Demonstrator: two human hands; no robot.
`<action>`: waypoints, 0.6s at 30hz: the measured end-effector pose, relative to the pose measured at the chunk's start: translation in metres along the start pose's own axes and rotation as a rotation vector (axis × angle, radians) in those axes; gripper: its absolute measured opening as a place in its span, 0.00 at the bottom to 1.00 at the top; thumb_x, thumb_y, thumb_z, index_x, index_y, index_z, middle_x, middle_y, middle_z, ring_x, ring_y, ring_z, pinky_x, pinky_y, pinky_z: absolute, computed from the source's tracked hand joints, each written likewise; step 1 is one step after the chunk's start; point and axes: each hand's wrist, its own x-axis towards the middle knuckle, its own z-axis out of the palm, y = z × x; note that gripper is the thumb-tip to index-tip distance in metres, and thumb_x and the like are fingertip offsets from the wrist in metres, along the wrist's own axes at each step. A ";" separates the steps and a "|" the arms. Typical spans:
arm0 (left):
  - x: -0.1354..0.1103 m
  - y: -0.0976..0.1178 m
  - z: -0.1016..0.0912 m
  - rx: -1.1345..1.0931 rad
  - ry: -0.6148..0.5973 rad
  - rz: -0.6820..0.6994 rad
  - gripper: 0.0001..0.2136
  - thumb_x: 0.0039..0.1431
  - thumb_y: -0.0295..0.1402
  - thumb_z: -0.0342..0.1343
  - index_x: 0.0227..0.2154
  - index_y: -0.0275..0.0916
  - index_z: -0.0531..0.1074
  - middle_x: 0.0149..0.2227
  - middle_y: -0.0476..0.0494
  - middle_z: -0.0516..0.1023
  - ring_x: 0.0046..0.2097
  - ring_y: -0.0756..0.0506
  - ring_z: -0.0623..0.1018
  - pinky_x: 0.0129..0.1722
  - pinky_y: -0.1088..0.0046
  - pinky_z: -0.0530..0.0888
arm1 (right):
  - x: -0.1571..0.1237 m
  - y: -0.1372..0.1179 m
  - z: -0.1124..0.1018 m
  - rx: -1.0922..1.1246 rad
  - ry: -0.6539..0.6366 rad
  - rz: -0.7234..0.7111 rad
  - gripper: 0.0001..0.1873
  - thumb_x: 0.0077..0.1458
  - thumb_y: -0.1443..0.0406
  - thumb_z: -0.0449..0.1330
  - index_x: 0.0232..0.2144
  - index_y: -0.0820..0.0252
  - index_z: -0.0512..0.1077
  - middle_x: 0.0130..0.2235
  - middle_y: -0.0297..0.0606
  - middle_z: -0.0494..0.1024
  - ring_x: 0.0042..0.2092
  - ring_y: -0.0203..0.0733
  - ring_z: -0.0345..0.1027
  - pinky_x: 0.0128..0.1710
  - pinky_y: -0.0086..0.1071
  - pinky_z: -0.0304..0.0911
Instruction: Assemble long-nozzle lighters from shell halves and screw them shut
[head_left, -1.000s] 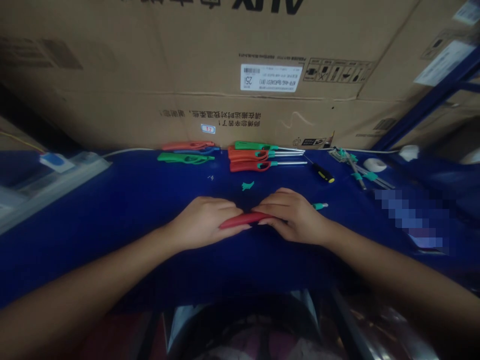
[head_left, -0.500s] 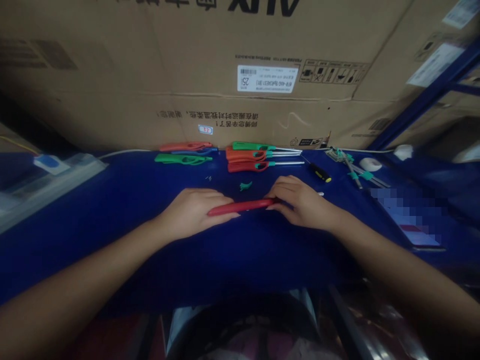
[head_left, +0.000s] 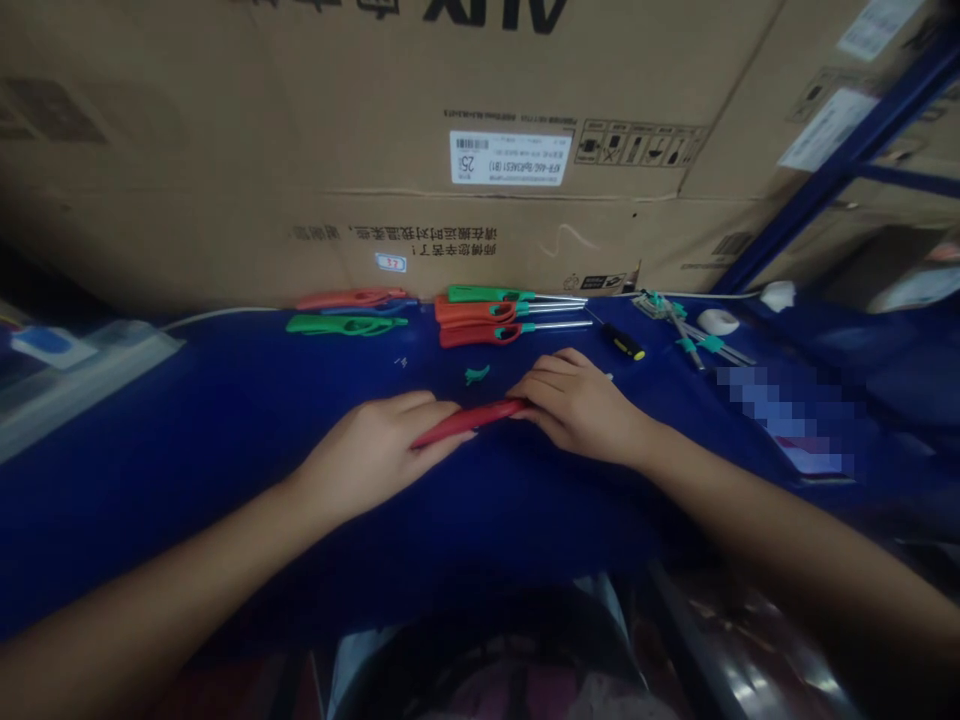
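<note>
Between my two hands is a red long-necked lighter (head_left: pixel 471 420), seen edge-on over the blue table. My left hand (head_left: pixel 382 440) is closed round its left end. The fingers of my right hand (head_left: pixel 566 405) pinch the other end, and a small light tip shows just past them; the rest of that end is hidden. Just beyond the hands lies a small green trigger piece (head_left: pixel 476 374). Farther back, red, orange and green lighters with metal tubes (head_left: pixel 480 334) lie side by side. Left of them are green, blue and red handles (head_left: pixel 341 325) without visible tubes.
A cardboard box (head_left: pixel 337 120) walls off the back. To the right lie a black-and-yellow screwdriver (head_left: pixel 624 343), metal tubes with green parts (head_left: pixel 686 335), a white roll (head_left: pixel 718 321) and a phone (head_left: pixel 814 455). A plastic bag (head_left: pixel 112 375) is at the left.
The view has swung a little to the right, so everything sits farther left. The red lighter is tilted slightly more, its left end lower. Both hands keep their grip.
</note>
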 end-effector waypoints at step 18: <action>0.008 -0.050 -0.010 -0.039 0.121 -0.079 0.16 0.64 0.48 0.58 0.44 0.42 0.81 0.40 0.45 0.83 0.41 0.43 0.82 0.42 0.71 0.75 | -0.016 0.074 -0.018 -0.038 0.038 0.258 0.13 0.60 0.60 0.65 0.46 0.58 0.76 0.46 0.42 0.82 0.51 0.53 0.72 0.53 0.46 0.59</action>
